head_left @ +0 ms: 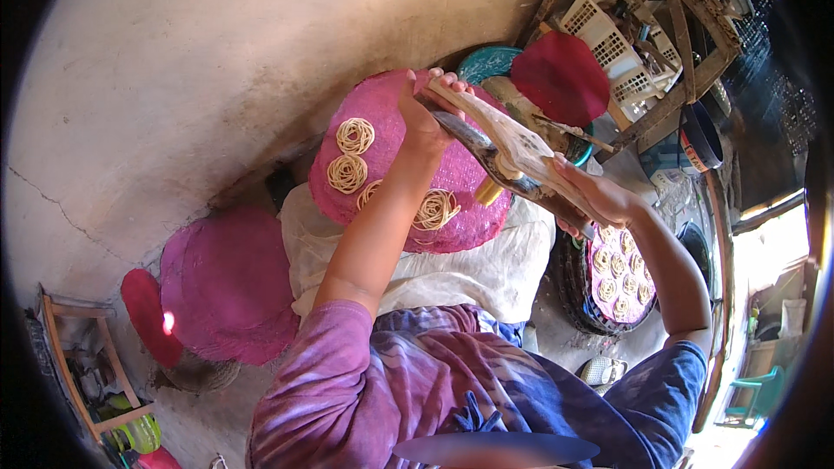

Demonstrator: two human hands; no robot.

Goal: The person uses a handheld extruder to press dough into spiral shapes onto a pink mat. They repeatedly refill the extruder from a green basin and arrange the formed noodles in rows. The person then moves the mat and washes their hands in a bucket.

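Note:
My left hand (424, 117) and my right hand (599, 194) are closed around opposite ends of a hand noodle press (521, 149). The press has a pale wooden upper bar, a dark lower bar and a short yellowish cylinder (489, 192) below its middle. It is held tilted above a round pink mat (391, 104). Coiled nests of pale noodle strands (347, 173) lie on the mat's left and front parts, some partly hidden by my left forearm. The mat rests over a white cloth (313, 252) on my lap.
At left lie a stack of pink mats (226, 287) and a red disc (149, 317). A dark round container (573, 295) at right holds a mat of several nests. Farther back are a teal basin (486, 61), a red round sheet (560, 78) and a white crate (608, 39).

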